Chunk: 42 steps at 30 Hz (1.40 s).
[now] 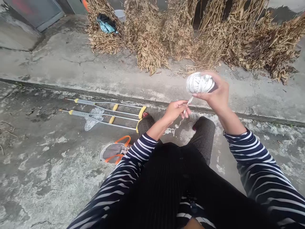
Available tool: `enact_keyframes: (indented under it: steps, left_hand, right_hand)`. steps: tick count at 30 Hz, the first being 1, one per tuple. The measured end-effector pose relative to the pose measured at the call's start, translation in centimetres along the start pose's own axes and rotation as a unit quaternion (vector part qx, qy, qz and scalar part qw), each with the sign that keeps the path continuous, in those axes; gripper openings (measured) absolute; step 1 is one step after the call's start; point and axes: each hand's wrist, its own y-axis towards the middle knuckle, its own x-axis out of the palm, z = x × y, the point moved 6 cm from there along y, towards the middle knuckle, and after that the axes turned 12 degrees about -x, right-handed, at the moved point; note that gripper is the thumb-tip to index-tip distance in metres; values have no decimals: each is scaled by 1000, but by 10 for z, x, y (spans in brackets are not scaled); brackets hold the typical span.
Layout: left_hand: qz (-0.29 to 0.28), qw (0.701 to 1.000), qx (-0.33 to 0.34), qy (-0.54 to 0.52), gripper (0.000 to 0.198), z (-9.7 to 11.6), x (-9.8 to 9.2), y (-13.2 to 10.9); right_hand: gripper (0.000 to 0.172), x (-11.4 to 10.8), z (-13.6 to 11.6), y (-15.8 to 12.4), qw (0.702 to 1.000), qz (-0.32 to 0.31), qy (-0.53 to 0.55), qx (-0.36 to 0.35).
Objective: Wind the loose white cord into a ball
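Note:
My right hand (218, 92) is wrapped round a white ball of cord (199, 83), held out in front of me above the concrete step. From the ball's lower side a short length of white cord (190, 100) runs down to my left hand (176, 110). The left fingers pinch this cord, and its loose end hangs just below them. My hands are apart, with the cord stretched between them. The palm side of my right hand is partly hidden behind the ball.
Metal crutches (107, 114) with yellow pads lie on the ground at left, over a clear plastic bag (91, 122). A grey bag with orange handles (111, 152) lies by my left leg. Dried plant bundles (152, 35) lean along the wall beyond the concrete step (119, 76).

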Motion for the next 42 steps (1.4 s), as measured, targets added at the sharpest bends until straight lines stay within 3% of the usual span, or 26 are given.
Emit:
enact_keyframes:
  steps: [7,13,17,21,28,37,40,42]
  left_hand:
    - [-75,996,-36,31,26,1,-8,8]
    - [-187,981,-43,34,34,13,-11,-12]
    - [-169,982,-75,27,26,8,-20,-4]
    - [-131,983,-118,52,19,3,-29,12]
    - [-101,982,-104,120,24,19,-34,27]
    - [-135,972,-114,157,20,9,-30,53]
    - [-169,958,-129,192,20,2,-29,53]
    - [-189,948,-143,211,20,-3,-30,48]
  right_hand:
    - [58,-9,-24,22,997,-23,-47,-60]
    - [60,-2,-9,26,992,-44,-62,-101]
    - [61,4,-11,22,987,-38,-87,-127]
    - [61,7,-38,24,986,-52,-92,-126]
    - [54,6,-78,35,988,-40,-49,-141]
    - [60,6,-85,49,988,-40,-9,-151]
    - [59,1,-91,56,979,-44,28,-195]
    - [57,-1,-91,61,980,-62,22,-190]
